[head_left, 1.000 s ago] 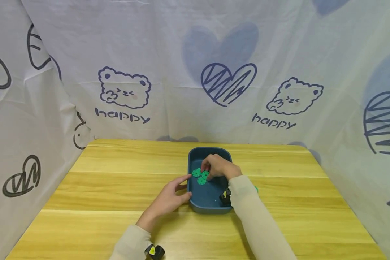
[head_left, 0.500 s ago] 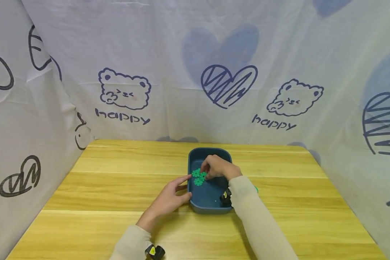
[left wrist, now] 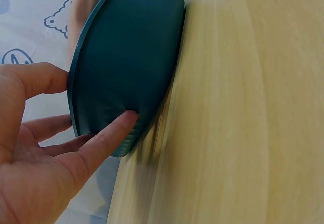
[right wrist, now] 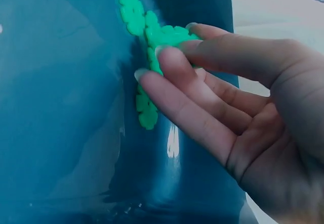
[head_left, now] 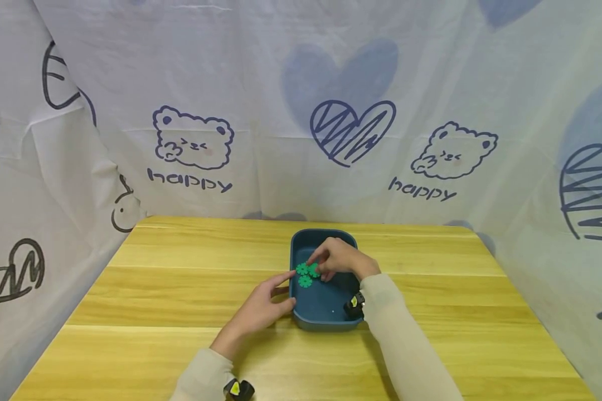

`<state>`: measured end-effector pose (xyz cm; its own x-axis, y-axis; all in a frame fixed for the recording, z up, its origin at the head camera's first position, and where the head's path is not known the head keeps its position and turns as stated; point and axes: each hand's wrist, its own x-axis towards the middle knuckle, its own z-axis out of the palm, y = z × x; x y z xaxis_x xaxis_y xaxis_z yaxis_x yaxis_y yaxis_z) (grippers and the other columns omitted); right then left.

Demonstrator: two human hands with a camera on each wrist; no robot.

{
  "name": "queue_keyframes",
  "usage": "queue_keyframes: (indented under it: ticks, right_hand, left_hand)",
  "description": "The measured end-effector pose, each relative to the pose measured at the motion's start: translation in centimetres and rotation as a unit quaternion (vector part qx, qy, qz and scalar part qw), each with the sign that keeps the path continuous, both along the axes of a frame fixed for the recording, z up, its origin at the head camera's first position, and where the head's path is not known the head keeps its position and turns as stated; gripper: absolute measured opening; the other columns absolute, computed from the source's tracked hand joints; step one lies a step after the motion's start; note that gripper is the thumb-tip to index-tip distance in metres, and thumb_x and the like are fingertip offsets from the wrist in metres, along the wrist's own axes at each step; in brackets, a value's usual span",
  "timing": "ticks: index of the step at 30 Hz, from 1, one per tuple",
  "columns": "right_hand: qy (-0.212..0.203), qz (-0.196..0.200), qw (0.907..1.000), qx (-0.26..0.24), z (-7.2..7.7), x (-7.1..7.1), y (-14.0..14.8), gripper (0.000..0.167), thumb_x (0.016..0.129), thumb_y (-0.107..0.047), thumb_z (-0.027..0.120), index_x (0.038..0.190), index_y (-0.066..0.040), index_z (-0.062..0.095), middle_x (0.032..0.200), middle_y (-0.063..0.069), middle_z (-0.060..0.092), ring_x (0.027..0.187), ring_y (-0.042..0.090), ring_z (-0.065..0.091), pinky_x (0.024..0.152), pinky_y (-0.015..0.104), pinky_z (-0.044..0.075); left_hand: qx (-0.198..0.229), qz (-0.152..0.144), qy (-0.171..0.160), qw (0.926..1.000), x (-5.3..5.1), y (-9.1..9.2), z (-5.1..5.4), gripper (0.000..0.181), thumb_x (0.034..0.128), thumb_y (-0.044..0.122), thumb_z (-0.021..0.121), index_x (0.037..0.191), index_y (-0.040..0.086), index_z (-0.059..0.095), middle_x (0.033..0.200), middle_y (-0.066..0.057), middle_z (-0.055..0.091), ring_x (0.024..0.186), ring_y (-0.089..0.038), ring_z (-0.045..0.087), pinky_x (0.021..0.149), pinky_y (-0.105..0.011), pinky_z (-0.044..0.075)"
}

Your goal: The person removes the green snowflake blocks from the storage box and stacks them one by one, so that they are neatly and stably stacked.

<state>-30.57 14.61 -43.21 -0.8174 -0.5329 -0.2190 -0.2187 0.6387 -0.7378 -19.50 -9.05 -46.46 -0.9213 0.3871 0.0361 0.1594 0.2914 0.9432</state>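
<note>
A dark blue bin (head_left: 326, 317) stands on the table. Inside lie several green notched plastic discs, snowflake-shaped building pieces; one disc (head_left: 305, 282) lies nearest the front and another disc (head_left: 302, 269) near the left wall. My right hand (head_left: 338, 257) reaches into the bin and pinches a green disc (right wrist: 174, 34) between thumb and fingers, partly hidden by them. That disc stands up against the others in the right wrist view. My left hand (left wrist: 50, 148) touches the bin's outer left wall and rim with its fingertips, fingers mostly straight and spread.
The wooden table (head_left: 205, 262) extends around the bin on all sides. A printed white cloth (head_left: 276, 83) hangs behind it and at both sides. Black wrist cameras sit at both cuffs, the right one (head_left: 355, 303) over the bin's right rim.
My right hand has shifted slightly right within the bin. The front green disc has moved a little left and toward me. A green bit beside the right sleeve is now hidden. The left hand stays.
</note>
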Motion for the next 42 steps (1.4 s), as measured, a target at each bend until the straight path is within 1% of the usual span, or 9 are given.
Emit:
queue_keyframes:
  ticks: [2,3,10,17,20,24,30,37,42]
  right_hand:
    - [-0.008,-0.002,0.9999,-0.006,0.2,0.1,0.0,0.028,0.094,0.004,0.066,0.117,-0.004,0.078,0.104,0.016,0.077,0.074,0.021,0.077,0.070,0.035,0.066]
    - [-0.010,-0.003,0.9999,-0.008,0.2,0.1,0.1,0.028,0.093,0.005,0.066,0.118,-0.003,0.077,0.104,0.017,0.076,0.074,0.021,0.076,0.070,0.035,0.066]
    - [-0.035,-0.006,0.9994,-0.006,0.1,0.3,0.1,0.032,0.089,0.005,0.073,0.120,0.000,0.075,0.084,0.015,0.068,0.078,0.025,0.078,0.075,0.040,0.066]
    - [0.027,0.006,0.9976,0.064,0.1,0.0,0.1,0.036,0.082,-0.008,0.086,0.116,-0.006,0.077,0.087,0.000,0.074,0.077,0.012,0.068,0.073,0.027,0.059]
    - [0.030,0.009,0.9967,0.075,0.2,0.0,0.0,0.036,0.082,-0.009,0.086,0.117,-0.006,0.077,0.088,-0.001,0.074,0.078,0.012,0.067,0.074,0.027,0.059]
    - [0.037,0.015,0.9964,0.075,0.2,0.0,-0.1,0.034,0.084,-0.008,0.085,0.116,-0.005,0.076,0.089,0.000,0.072,0.077,0.012,0.064,0.073,0.026,0.058]
    - [0.077,0.030,0.9944,0.065,0.7,0.3,0.0,0.028,0.089,-0.010,0.081,0.116,-0.005,0.075,0.096,0.004,0.072,0.082,0.012,0.062,0.077,0.027,0.058]
    - [0.099,0.046,0.9923,0.057,2.3,1.2,0.2,0.027,0.095,-0.012,0.074,0.121,-0.005,0.073,0.114,0.012,0.074,0.097,0.016,0.065,0.089,0.032,0.059]
    - [0.115,0.042,0.9907,0.059,3.7,1.9,0.5,0.027,0.096,-0.014,0.073,0.122,-0.009,0.071,0.118,0.008,0.073,0.107,0.019,0.065,0.096,0.037,0.059]
  left_hand:
    - [0.000,0.002,0.000,1.0000,0.0,0.0,0.0,0.059,0.0980,0.010,0.065,0.155,0.009,0.047,0.162,-0.019,0.042,0.139,-0.048,0.053,0.110,-0.057,0.050]
    - [-0.001,0.003,-0.001,1.0000,0.0,0.0,0.0,0.059,0.0980,0.010,0.065,0.155,0.009,0.047,0.162,-0.019,0.042,0.139,-0.048,0.053,0.110,-0.057,0.050]
    - [0.005,0.004,0.001,1.0000,0.1,0.0,0.1,0.060,0.0971,0.008,0.065,0.154,0.008,0.047,0.161,-0.019,0.043,0.138,-0.049,0.053,0.110,-0.057,0.050]
    - [0.004,0.001,0.002,1.0000,0.0,0.0,0.1,0.060,0.0972,0.008,0.065,0.154,0.008,0.047,0.161,-0.019,0.043,0.138,-0.048,0.053,0.109,-0.055,0.052]
    - [0.004,0.000,0.002,1.0000,0.0,0.0,0.1,0.060,0.0973,0.008,0.065,0.154,0.008,0.047,0.161,-0.019,0.043,0.138,-0.048,0.053,0.109,-0.055,0.052]
    - [0.005,-0.001,0.003,1.0000,0.0,0.0,0.1,0.060,0.0972,0.007,0.065,0.154,0.007,0.047,0.161,-0.020,0.043,0.138,-0.048,0.054,0.109,-0.054,0.052]
    - [0.005,-0.002,0.001,1.0000,0.0,0.0,0.2,0.060,0.0978,0.008,0.065,0.155,0.005,0.046,0.161,-0.020,0.043,0.138,-0.048,0.053,0.109,-0.055,0.052]
    - [0.004,-0.004,0.002,1.0000,0.1,0.1,0.3,0.060,0.0979,0.008,0.065,0.155,0.007,0.047,0.161,-0.019,0.043,0.138,-0.048,0.054,0.110,-0.056,0.051]
    - [0.003,-0.004,0.003,1.0000,0.0,0.1,0.4,0.059,0.0980,0.009,0.065,0.155,0.007,0.046,0.161,-0.019,0.043,0.138,-0.047,0.054,0.110,-0.056,0.051]
